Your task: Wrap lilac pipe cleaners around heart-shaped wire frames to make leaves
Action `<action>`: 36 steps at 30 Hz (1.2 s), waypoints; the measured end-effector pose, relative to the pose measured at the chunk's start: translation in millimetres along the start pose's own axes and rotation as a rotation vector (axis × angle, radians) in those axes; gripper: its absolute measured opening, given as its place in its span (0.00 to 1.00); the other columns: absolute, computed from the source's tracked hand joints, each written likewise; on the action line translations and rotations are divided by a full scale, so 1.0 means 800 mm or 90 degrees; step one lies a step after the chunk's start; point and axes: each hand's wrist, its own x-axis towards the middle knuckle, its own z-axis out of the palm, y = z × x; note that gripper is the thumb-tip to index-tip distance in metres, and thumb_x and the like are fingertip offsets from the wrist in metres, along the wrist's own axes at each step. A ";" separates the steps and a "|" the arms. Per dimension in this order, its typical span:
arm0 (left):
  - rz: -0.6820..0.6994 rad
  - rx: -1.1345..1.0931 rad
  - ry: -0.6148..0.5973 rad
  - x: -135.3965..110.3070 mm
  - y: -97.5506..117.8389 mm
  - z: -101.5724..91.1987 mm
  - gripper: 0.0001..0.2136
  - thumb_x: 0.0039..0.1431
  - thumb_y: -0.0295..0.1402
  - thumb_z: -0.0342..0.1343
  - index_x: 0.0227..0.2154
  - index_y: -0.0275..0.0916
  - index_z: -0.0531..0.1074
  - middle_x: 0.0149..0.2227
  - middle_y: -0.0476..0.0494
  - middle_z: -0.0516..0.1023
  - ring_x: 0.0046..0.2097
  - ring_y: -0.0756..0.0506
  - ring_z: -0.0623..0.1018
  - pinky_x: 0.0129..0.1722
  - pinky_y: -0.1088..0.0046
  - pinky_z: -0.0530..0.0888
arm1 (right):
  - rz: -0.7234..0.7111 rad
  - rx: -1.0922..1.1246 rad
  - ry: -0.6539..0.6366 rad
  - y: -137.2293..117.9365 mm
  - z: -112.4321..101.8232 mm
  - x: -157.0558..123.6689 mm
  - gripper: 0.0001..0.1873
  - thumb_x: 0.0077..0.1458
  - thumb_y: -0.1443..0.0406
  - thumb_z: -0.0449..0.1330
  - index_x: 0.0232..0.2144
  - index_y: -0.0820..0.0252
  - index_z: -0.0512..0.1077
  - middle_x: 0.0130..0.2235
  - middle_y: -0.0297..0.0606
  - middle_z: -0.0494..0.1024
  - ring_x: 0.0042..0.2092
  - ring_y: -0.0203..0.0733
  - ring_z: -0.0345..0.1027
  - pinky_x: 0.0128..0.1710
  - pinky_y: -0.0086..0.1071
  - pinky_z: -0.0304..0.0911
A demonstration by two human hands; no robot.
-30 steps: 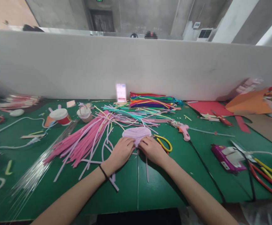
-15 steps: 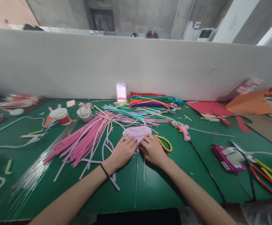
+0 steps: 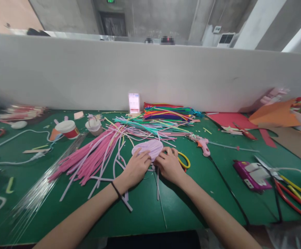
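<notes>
A pale lilac fan-shaped piece made of pipe cleaners (image 3: pixel 148 148) lies on the green table (image 3: pixel 191 204), with a thin wire stem (image 3: pixel 161 204) trailing toward me. My left hand (image 3: pixel 135 168) grips its lower left edge with fingers curled. Pinching its lower right edge, where the stem joins, is my right hand (image 3: pixel 169 165). A black band circles my left wrist. Pink pipe cleaners (image 3: pixel 93 155) fan out just left of my hands.
Yellow-handled scissors (image 3: pixel 184 160) lie right of my right hand, then a pink glue gun (image 3: pixel 202 143) with a black cord. A coloured pipe-cleaner stack (image 3: pixel 166 114), two cups (image 3: pixel 67 128), a magenta device (image 3: pixel 251 173), red paper (image 3: pixel 230 119) and a grey partition wall (image 3: pixel 150 76) surround.
The lilac piece has turned and shifted slightly left under my hands; the wire stem's free end swung right. Both hands stay on it.
</notes>
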 end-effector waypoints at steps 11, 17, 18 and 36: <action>-0.063 -0.139 -0.003 -0.009 -0.008 -0.009 0.10 0.62 0.32 0.47 0.43 0.39 0.69 0.44 0.41 0.76 0.48 0.44 0.74 0.55 0.58 0.64 | 0.013 0.115 0.002 0.002 0.001 0.005 0.06 0.55 0.65 0.60 0.37 0.54 0.72 0.40 0.38 0.73 0.50 0.47 0.55 0.47 0.41 0.51; -0.099 -0.160 0.012 -0.009 -0.012 -0.002 0.06 0.60 0.34 0.51 0.36 0.40 0.71 0.40 0.41 0.77 0.45 0.43 0.76 0.48 0.64 0.70 | 0.058 0.151 0.013 0.000 0.006 0.006 0.07 0.52 0.64 0.62 0.35 0.55 0.72 0.43 0.39 0.71 0.48 0.47 0.56 0.46 0.41 0.53; -0.109 -0.162 0.010 -0.009 -0.012 -0.001 0.06 0.60 0.35 0.51 0.35 0.40 0.71 0.40 0.42 0.78 0.45 0.43 0.76 0.47 0.65 0.70 | 0.059 0.146 0.014 0.000 0.007 0.006 0.06 0.52 0.64 0.62 0.34 0.56 0.72 0.42 0.38 0.72 0.48 0.47 0.56 0.46 0.41 0.53; -0.118 -0.188 -0.011 -0.007 -0.015 -0.001 0.08 0.62 0.34 0.49 0.39 0.39 0.70 0.41 0.42 0.77 0.45 0.44 0.76 0.47 0.66 0.70 | 0.072 0.083 0.059 -0.005 0.016 0.006 0.05 0.52 0.63 0.62 0.30 0.58 0.69 0.42 0.40 0.72 0.51 0.51 0.55 0.47 0.43 0.52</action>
